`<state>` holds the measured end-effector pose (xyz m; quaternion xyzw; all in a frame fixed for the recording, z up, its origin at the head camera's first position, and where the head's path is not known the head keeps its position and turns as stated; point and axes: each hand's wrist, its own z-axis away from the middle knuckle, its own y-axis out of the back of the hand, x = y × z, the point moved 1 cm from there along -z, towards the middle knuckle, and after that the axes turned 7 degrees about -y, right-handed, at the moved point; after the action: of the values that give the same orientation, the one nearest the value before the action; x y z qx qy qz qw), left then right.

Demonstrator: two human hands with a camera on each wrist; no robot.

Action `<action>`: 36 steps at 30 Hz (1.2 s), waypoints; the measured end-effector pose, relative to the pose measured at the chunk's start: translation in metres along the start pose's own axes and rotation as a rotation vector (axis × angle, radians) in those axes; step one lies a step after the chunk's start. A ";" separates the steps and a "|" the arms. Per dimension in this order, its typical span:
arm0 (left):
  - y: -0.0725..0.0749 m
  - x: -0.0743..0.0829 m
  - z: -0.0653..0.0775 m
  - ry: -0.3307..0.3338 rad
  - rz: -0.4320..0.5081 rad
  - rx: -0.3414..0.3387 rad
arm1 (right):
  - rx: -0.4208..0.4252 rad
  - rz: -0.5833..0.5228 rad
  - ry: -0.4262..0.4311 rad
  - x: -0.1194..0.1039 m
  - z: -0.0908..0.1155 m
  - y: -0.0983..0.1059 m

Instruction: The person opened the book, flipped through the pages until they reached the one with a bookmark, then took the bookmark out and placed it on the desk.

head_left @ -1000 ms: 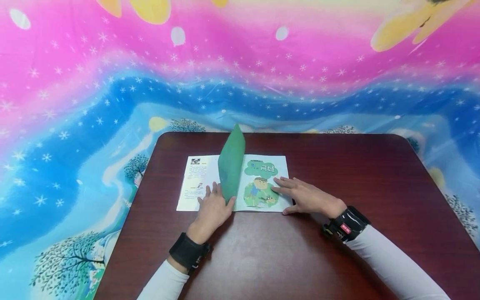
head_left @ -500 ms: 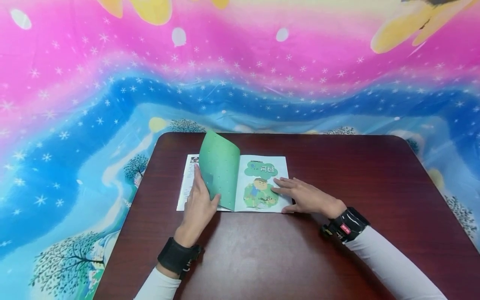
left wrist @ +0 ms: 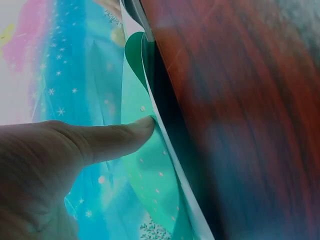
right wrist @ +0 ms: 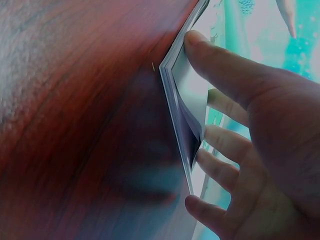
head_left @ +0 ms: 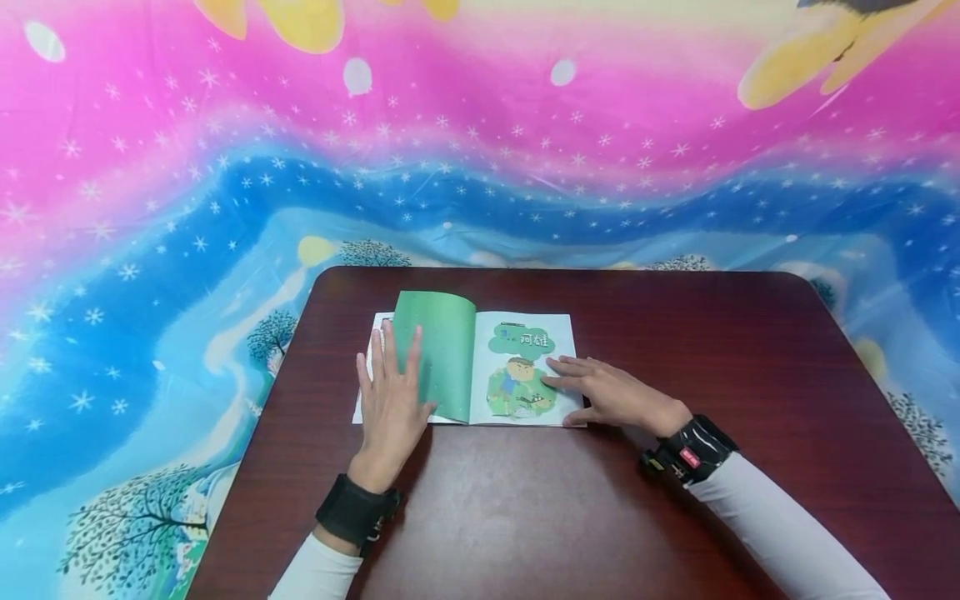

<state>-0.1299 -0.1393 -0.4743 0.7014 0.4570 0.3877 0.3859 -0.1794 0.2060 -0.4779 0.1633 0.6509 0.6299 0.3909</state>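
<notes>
A picture book (head_left: 558, 329) lies open on the table, its right page showing a cartoon boy and a dog. The green leaf (head_left: 442, 350) bends over to the left, with a white page partly visible beneath it. My left hand (head_left: 392, 408) lies over that leaf, fingers spread and straight. Its thumb touches the green paper (left wrist: 145, 175) near the lower edge in the left wrist view. On the right page's outer edge rests my right hand (head_left: 615, 393), fingers extended. The right wrist view shows its thumb on the page corner and the page stack (right wrist: 172, 85) slightly parted.
The book sits on a dark reddish-brown table (head_left: 712, 350) with rounded far corners. Behind and left of it hangs a pink and blue patterned cloth (head_left: 480, 167). Black wrist bands (head_left: 358, 512) are worn on both wrists.
The green leaf has gone from standing upright to lying over to the left. My left hand has moved left with it and flattened on top. My right hand has stayed in place.
</notes>
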 end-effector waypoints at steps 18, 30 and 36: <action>-0.008 0.017 0.004 -0.310 0.059 -0.387 | 0.083 0.016 0.054 0.001 -0.003 -0.001; -0.014 0.030 0.003 -0.155 0.127 -0.512 | 0.135 0.023 0.022 -0.001 -0.006 -0.003; -0.016 0.036 0.001 -0.161 0.115 -0.511 | 0.124 0.018 -0.028 -0.001 -0.008 -0.003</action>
<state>-0.1248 -0.1015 -0.4819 0.6346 0.2716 0.4547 0.5629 -0.1835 0.1988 -0.4814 0.2017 0.6815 0.5896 0.3836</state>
